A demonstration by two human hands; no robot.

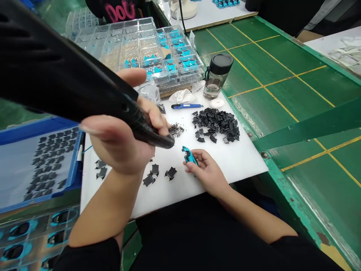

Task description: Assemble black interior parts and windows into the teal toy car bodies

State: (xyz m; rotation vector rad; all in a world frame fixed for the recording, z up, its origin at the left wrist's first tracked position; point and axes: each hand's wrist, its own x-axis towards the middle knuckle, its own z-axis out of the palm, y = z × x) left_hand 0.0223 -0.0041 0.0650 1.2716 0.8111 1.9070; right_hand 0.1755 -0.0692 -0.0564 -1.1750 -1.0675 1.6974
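My left hand (121, 139) is raised close to the camera, its fingers wrapped round a long black handheld tool (70, 75). The tool runs from the upper left corner to a narrow rounded end over the work surface; its exact kind does not show. Low over the white board (208, 169), my right hand (207, 169) pinches a small bright blue plastic part with black bits (189, 155). Left of that hand lie a few loose black clip-like pieces (170, 173). A heap of small black plastic parts (217, 124) sits beyond it. Tiny dark screw-like bits (176, 130) are scattered near the tool's end.
Clear divided trays (146, 26) with blue parts stand at the back, beside a dark-lidded bottle (218, 75). A blue utility knife (187, 106) lies before them. Left are a blue bin (75, 162) of black pieces and a lower clear tray (42, 226). A green bench (282, 90) borders the right.
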